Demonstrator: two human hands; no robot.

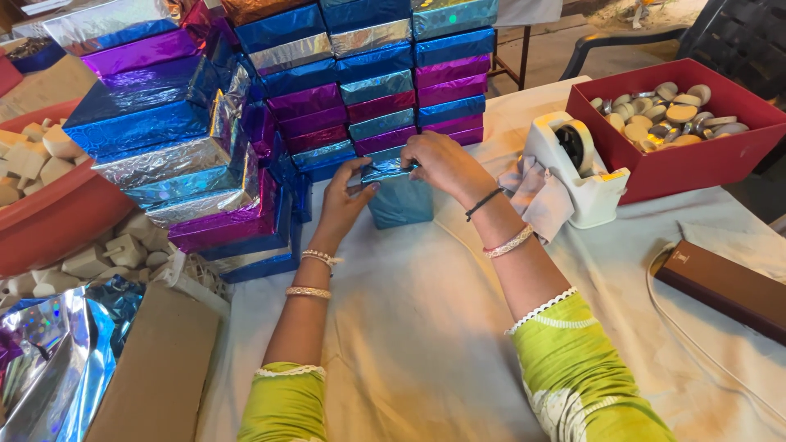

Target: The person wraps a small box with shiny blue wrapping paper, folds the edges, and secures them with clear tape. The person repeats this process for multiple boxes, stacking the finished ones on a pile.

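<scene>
Teal foil box (pixel 399 199) stands upright on the bench (pixel 409 327), pinned between both your grips, just in front of the wrapped stack (pixel 368 74). Left hand (pixel 344 200) braces the box's left top corner, fingers closed on the foil edge. Right hand (pixel 442 164) comes over the top, grip pinched narrow on the folded flap. Reads like you're holding the top fold flat so the foil stays creased; judgement only.

Just right of your right grip: crumpled cloth (pixel 536 196), then white tape dispenser (pixel 577 168), within easy reach. Beyond it, red tray (pixel 696 160) of round pale pieces. Brown case (pixel 729 286) lies well right, with a white cord running by.

Left of your left grip: leaning piles of blue, purple and silver boxes, red tub (pixel 49 221) of pale blocks, loose foil sheet (pixel 49 360) and cardboard (pixel 155 376).

Bench has a cream cloth, wrinkled. Black chair at far right, bare floor behind.
</scene>
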